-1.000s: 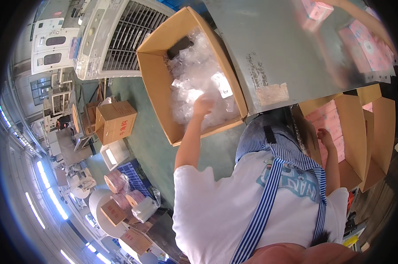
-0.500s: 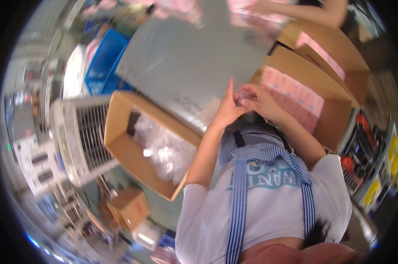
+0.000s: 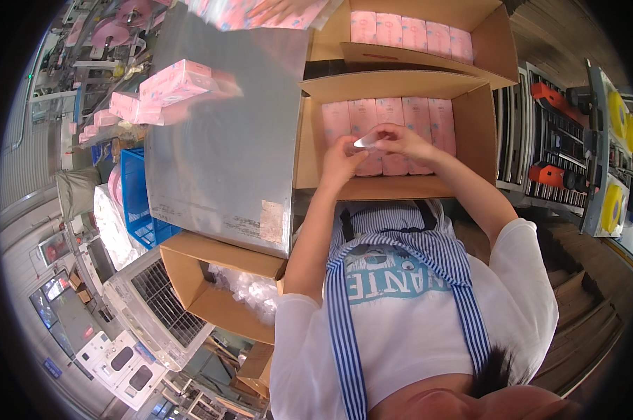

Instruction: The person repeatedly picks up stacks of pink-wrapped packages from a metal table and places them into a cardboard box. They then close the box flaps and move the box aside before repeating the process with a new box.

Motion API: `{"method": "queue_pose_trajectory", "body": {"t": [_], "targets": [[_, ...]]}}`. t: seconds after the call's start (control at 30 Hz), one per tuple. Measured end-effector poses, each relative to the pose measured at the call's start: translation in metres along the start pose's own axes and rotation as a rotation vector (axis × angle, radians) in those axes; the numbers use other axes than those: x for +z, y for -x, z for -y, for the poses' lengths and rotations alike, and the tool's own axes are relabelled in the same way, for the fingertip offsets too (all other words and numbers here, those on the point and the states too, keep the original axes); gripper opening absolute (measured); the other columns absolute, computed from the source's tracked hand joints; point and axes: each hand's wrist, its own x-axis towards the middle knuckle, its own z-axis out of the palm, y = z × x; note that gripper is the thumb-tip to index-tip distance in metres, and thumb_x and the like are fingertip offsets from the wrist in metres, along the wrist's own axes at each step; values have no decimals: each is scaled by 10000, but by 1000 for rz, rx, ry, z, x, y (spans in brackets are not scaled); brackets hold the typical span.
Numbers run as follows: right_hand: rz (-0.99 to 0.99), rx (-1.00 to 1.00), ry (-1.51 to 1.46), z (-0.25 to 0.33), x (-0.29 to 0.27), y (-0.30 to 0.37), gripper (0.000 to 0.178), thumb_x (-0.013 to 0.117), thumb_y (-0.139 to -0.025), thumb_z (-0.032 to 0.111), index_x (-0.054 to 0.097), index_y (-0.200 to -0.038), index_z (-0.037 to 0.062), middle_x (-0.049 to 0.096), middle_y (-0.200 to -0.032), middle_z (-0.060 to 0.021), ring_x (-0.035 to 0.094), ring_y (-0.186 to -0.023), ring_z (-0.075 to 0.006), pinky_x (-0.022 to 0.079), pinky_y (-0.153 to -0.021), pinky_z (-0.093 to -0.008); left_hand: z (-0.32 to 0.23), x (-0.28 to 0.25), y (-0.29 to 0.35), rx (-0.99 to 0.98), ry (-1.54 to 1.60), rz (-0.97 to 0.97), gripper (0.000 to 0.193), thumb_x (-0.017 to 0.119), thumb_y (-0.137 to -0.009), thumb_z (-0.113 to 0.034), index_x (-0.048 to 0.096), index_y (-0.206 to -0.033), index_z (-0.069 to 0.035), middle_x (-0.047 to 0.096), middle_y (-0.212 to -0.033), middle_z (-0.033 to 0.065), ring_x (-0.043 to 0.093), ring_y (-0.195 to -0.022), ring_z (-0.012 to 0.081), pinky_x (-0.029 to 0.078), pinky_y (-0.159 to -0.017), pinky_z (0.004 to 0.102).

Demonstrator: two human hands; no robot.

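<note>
Over the open carton (image 3: 400,187) in front of me, my left hand (image 3: 340,162) and my right hand (image 3: 405,143) meet with fingers closed. Pinched between them is a small, shiny, whitish see-through piece (image 3: 365,142) that looks like plastic film. Its full shape is hidden by my fingers. Below my hands, a row of pink patterned packs (image 3: 377,112) stands side by side inside the carton. My hands cover part of that row.
Beyond stands a second carton (image 3: 428,59) with pink packs. The metal table (image 3: 222,133) at left bears pink packs (image 3: 176,82); another person's hand (image 3: 274,8) rests on packs at its far end. Nearer are a blue crate (image 3: 136,199) and a carton (image 3: 211,308) of crumpled clear plastic.
My view and body have turned right, from the table's corner to the carton. My hands are now above its pink packs, still together, and the whitish piece shows more clearly between them.
</note>
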Motion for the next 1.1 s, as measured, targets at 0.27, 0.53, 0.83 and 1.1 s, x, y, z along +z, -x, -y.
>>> {"method": "queue_pose_trajectory", "body": {"t": [0.27, 0.53, 0.83, 1.1], "targets": [[-183, -1147, 1321, 28, 18, 12, 297, 560, -687, 205, 638, -974, 192, 570, -865, 46, 544, -798, -163, 449, -691, -317, -10, -2, 14, -271, 665, 2, 318, 560, -927, -298, 514, -1155, -83, 597, -987, 26, 580, -805, 118, 465, -606, 287], [-85, -738, 1107, -53, 3, -17, 151, 591, -751, 194, 658, -850, 101, 582, -804, -32, 550, -816, -238, 466, -709, -381, 28, -19, 22, 52, -58, -301, 473, 542, -934, -249, 403, -1330, -30, 511, -1263, 135, 530, -1129, 224, 461, -902, 358], [345, 395, 1302, -151, -20, -15, 221, 542, -840, 164, 690, -959, 52, 631, -1067, -192, 593, -1017, -338, 462, -856, -445, 16, -91, 63, 48, 99, -412, 345, 553, -906, -86, 503, -1233, 12, 558, -1212, 118, 554, -1097, 190, 473, -891, 310], [293, 659, 1513, -158, -63, 21, 408, 579, -783, 219, 612, -1174, 107, 616, -1156, -153, 596, -1049, -288, 456, -904, -415, 23, -185, 24, 351, -560, -559, 458, 709, -731, -148, 587, -1167, -83, 473, -1293, 211, 433, -1207, 392, 359, -1009, 447]]}}
